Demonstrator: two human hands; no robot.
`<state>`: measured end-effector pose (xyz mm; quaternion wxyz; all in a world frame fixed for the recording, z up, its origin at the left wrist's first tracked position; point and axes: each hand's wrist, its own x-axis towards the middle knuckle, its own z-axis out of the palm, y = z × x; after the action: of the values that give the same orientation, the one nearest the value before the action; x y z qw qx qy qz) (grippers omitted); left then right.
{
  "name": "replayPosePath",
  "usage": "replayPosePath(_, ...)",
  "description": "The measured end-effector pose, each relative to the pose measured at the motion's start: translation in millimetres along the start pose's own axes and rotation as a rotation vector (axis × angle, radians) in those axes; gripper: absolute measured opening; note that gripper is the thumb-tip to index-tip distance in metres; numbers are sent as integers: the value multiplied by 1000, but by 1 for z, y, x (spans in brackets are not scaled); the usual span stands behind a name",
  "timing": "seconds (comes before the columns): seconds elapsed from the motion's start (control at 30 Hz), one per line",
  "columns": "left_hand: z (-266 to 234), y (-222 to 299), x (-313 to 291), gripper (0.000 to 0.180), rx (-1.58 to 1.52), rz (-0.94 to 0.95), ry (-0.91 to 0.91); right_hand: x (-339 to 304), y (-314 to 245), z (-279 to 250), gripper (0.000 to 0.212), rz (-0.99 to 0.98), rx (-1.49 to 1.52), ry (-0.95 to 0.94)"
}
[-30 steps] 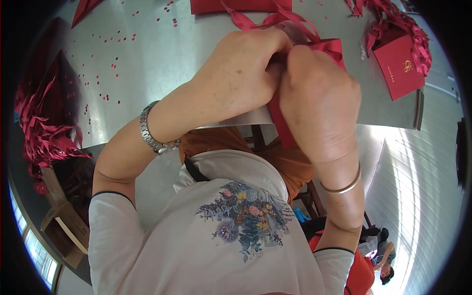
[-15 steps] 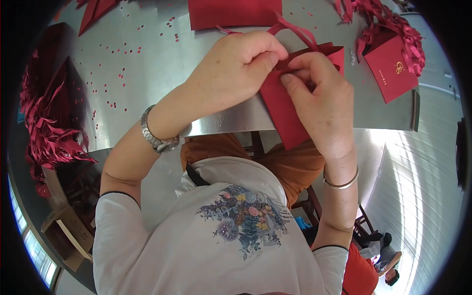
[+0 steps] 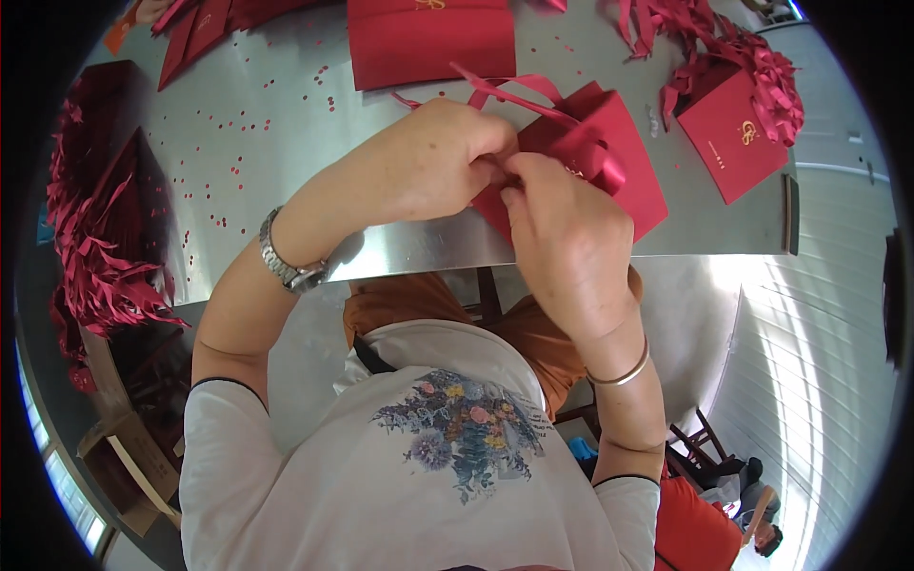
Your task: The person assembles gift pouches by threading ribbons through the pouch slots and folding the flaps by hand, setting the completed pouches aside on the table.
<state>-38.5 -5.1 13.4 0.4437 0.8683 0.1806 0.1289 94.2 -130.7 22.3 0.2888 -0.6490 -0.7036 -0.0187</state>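
Note:
A red paper bag [image 3: 636, 181] lies tilted at the table's front edge, with a shiny ribbon loop [image 3: 602, 164] across its face. Over its far side rises more red ribbon [image 3: 522, 102], and a ribbon tip pokes out beyond my left hand [image 3: 433, 157]. That hand is closed in a pinch, apparently on the ribbon, at the bag's left side. Fingertips of my right hand [image 3: 576, 247] meet those of the left, also pinched together. What the right fingers hold is hidden by the knuckles.
Another red bag [image 3: 433, 43] lies at the far middle. Right of my hands is a red bag [image 3: 728, 133] with bunched ribbons [image 3: 762, 76]. Bags with ribbons [image 3: 100, 243] pile up at the left. Red paper dots dot the metal table [image 3: 286, 181]. A person [image 3: 757, 509] is at lower right.
Both hands have shifted left and a little nearer, their fingertips coming together. The bag has turned, showing more of its face and the shiny ribbon loop on it.

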Motion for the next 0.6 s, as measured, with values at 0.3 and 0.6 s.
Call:
replayPosePath(0.3, 2, -6, -2, 5, -35, -163, 53, -23, -7, -26, 31, -298, -188, 278)
replayPosePath(0.6, -3, 1, -5, 9, 19, -8, 93, -28, 28, -17, 36, 828, 478, 48)
